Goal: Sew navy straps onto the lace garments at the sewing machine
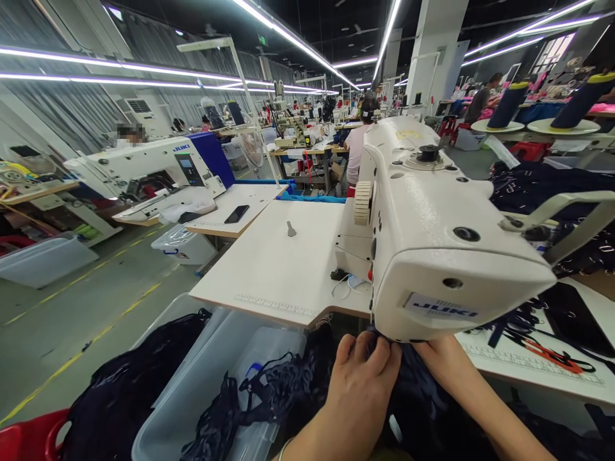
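Observation:
Just under the front of the white sewing machine (442,275), my left hand (362,378) is closed, its curled fingers gripping dark navy fabric (418,397). My right hand (438,355) reaches in from the other side against the same fabric. The machine head hides its fingers, so their grip cannot be made out. Also hidden are the needle and the edge of the cloth beneath the head. The navy fabric hangs down between my forearms, with a small pale tag-like spot on it.
A clear plastic bin (166,410) holding navy straps stands left of my hands. On the white table (269,269) lies a small grey metal piece (291,229). Orange-handled snips (552,356) and a dark flat device (579,317) lie at right. A co-worker (358,144) sits ahead.

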The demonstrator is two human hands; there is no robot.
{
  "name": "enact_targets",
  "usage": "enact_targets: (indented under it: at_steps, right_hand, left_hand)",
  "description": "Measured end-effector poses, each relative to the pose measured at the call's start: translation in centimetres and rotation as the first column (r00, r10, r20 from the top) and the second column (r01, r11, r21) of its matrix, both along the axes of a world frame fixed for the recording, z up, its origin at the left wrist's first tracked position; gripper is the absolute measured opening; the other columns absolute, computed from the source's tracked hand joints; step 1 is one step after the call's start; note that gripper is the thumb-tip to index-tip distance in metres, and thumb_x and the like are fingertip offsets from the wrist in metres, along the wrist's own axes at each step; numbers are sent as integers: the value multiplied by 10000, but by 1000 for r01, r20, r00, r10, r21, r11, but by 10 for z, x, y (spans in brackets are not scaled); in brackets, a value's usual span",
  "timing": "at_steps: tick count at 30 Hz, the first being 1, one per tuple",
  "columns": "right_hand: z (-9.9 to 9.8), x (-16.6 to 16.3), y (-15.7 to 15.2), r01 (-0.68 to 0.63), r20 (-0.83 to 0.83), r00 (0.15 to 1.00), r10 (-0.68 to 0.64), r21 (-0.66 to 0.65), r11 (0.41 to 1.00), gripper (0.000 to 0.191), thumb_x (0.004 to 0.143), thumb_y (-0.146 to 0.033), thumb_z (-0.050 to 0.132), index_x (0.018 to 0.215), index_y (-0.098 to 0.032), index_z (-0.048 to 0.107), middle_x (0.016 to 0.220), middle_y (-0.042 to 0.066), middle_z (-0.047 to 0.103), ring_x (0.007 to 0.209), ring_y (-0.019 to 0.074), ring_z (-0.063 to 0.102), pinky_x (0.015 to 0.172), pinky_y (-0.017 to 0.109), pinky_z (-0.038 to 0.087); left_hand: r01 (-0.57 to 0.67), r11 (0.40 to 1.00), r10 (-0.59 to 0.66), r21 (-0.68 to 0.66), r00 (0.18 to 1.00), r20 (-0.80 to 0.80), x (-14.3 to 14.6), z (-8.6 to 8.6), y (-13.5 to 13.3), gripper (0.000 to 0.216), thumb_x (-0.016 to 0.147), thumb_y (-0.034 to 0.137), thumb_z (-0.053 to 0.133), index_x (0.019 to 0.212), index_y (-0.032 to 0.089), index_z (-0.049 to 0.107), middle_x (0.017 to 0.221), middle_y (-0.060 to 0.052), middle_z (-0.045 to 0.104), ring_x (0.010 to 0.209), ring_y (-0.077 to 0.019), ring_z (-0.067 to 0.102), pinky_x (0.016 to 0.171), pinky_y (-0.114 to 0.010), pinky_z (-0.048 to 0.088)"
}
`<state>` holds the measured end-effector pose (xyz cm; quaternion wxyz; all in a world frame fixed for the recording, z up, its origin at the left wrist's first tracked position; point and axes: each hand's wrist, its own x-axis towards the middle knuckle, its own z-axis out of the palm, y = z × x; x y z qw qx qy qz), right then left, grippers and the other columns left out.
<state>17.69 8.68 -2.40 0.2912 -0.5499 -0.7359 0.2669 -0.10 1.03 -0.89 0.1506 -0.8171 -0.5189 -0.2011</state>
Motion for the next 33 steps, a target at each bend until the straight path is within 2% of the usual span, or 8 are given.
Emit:
enact_targets:
  at_steps: [3,6,12,14,17,20,28,33]
  right_hand:
    - [3,0,0,7,-13,1000,-7,5,1000,293,828,-381,462,608,-262,616,707,83,725,931,331,684,753,366,519]
    - [3,0,-1,14,-23,1000,-14,-8,1000,315,835,-401,461,582,-259,583,651,69,697,915,324,681,724,353,514]
    - [2,1,-14,31,-41,999,-35,-101,994,291,892,-434,413,750,-226,558,716,55,687,800,274,673,630,324,489]
    - [3,0,-18,46,-47,998,-51,-113,993,261,890,-429,417,772,-229,537,737,50,685,741,251,661,614,320,481]
    - [4,-2,-20,54,-50,997,-61,-136,989,265,869,-455,407,766,-236,516,736,57,679,736,258,659,633,342,482]
    - [3,-1,-18,68,-34,997,-74,-159,985,281,843,-474,397,765,-234,521,790,82,694,782,276,667,651,361,483]
    - [2,3,-9,94,129,988,-88,-39,995,299,842,-478,403,670,-252,495,612,43,634,594,251,612,540,332,428]
    - [1,6,-3,29,81,996,-30,10,1000,283,837,-446,469,638,-269,563,526,17,616,606,254,650,582,317,476]
  left_hand:
    - [23,1000,-23,11,1000,20,1,0,1,278,970,202,453,1222,234,567,1112,-15,625,1081,-192,520,939,-366,347]
    - [48,998,-46,-36,998,43,1,5,0,301,958,198,456,1240,224,557,1126,-23,629,1083,-197,528,944,-374,353]
    - [90,983,-65,-158,986,156,-6,17,-14,481,942,499,444,1331,223,501,1267,-28,588,1174,-244,490,1036,-411,313]
    - [83,981,-58,-178,988,140,-7,18,-17,449,965,425,424,1346,195,488,1305,-35,567,1199,-225,473,1051,-373,304]
    - [152,969,-141,-193,988,69,-8,15,-17,436,975,302,409,1391,173,439,1389,-23,507,1228,-187,442,1051,-309,300]
    - [180,969,-183,-168,983,-7,-7,10,-17,454,972,299,414,1412,187,418,1396,-11,507,1228,-187,436,1040,-305,304]
    - [57,998,-58,-25,997,-41,3,5,-18,388,961,329,433,1303,177,538,1287,-14,601,1167,-191,480,1010,-330,283]
    - [17,1000,-16,16,998,-58,5,3,-16,376,951,315,453,1287,179,552,1267,-17,610,1154,-189,484,985,-334,303]
